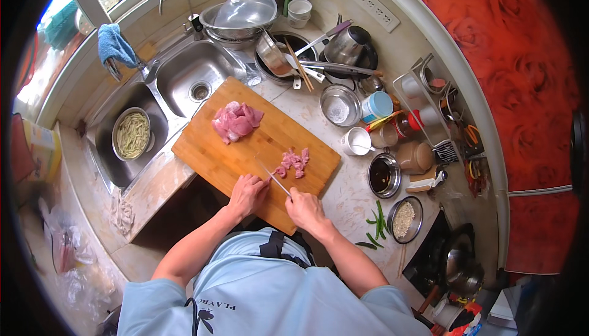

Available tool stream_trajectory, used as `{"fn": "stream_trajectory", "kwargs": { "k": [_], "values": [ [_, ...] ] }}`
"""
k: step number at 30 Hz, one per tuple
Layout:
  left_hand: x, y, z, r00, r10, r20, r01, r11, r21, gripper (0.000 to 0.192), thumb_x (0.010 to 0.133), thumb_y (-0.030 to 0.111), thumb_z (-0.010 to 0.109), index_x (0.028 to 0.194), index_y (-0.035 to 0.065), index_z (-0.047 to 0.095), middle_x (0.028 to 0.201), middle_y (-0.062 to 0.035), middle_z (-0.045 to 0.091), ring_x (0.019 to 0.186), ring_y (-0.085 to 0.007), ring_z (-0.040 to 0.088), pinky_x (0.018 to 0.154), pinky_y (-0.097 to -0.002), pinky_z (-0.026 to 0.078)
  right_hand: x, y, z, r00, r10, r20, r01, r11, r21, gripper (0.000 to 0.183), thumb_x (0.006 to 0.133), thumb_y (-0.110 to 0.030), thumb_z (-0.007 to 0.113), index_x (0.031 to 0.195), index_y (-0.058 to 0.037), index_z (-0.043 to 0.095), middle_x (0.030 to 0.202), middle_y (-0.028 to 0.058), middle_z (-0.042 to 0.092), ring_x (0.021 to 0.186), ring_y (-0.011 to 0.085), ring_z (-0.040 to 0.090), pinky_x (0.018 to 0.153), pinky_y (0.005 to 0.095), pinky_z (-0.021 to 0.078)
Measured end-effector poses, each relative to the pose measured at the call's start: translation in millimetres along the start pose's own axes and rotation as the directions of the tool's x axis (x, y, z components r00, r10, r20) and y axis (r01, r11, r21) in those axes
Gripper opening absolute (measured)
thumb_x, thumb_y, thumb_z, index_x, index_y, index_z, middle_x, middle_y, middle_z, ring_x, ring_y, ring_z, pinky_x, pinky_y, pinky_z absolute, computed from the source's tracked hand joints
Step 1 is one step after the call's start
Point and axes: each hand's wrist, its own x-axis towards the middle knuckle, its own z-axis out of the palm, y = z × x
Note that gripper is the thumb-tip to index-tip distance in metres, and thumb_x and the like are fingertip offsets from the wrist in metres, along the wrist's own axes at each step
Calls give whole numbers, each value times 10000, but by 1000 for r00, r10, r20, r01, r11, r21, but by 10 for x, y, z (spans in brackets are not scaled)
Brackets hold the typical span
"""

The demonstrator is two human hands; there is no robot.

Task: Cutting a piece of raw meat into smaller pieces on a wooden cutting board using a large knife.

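A wooden cutting board [211,161] lies at a slant before me, over the counter's edge and partly over the sink. My right hand [304,210] grips a knife [274,178] by its handle, and the blade points away across the board. My left hand [248,195] is just left of the blade, its curled fingertips pressing a piece of raw meat [268,180] that they mostly hide. Small cut meat pieces [294,163] lie right of the blade. Farther up the board sits a heap of larger pink raw meat slices [237,121].
A double steel sink [184,71] holds a bowl of pale shredded food [132,132]. Right of the board are a white cup [350,143], a bowl of dark liquid [384,175], green chilies [379,223] and a bowl of chopped pale bits [404,218]. Pans [274,55] and a kettle [348,47] stand behind.
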Motion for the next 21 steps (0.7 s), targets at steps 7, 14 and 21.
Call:
{"fn": "stream_trajectory", "kwargs": {
  "k": [7,14,21],
  "values": [
    [-70,112,91,991,-120,-55,117,991,-61,114,765,58,715,878,66,711,744,-109,616,748,-314,589,674,-412,444,313,-3,139,993,-120,-12,120,993,-16,222,941,-219,514,1004,-13,569,821,270,680,777,480,661,710,590,516],
    [-120,229,150,996,-90,-16,88,990,-108,146,757,26,715,895,73,727,757,-125,636,721,-330,619,649,-423,488,532,-15,34,988,-155,20,155,988,1,261,934,-249,519,1048,-29,602,854,262,690,818,473,672,749,578,527],
    [5,-29,-82,984,172,37,-169,983,-68,299,710,76,712,1007,112,712,1108,-78,673,944,-299,631,799,-409,474,223,261,-7,987,-31,-158,65,975,214,228,948,-251,535,929,-25,553,762,280,654,767,488,643,700,583,485]
  ]
}}
